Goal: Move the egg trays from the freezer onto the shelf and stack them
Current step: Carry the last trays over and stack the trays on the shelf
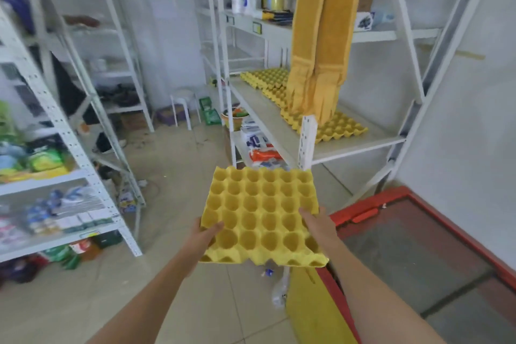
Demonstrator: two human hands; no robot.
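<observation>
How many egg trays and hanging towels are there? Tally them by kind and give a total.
Held tray: 1
Tray piles on shelf: 3
Towels: 2
Total: 6

Two bare forearms in view, no sleeves, gloves, watch or rings. Left hand (205, 234) and right hand (318, 225): bare fingers, nothing worn.

A yellow egg tray (262, 215) is held level by the left hand (205, 233) and right hand (318, 225), before a shelf (268, 114) bearing more trays (339, 127).
</observation>
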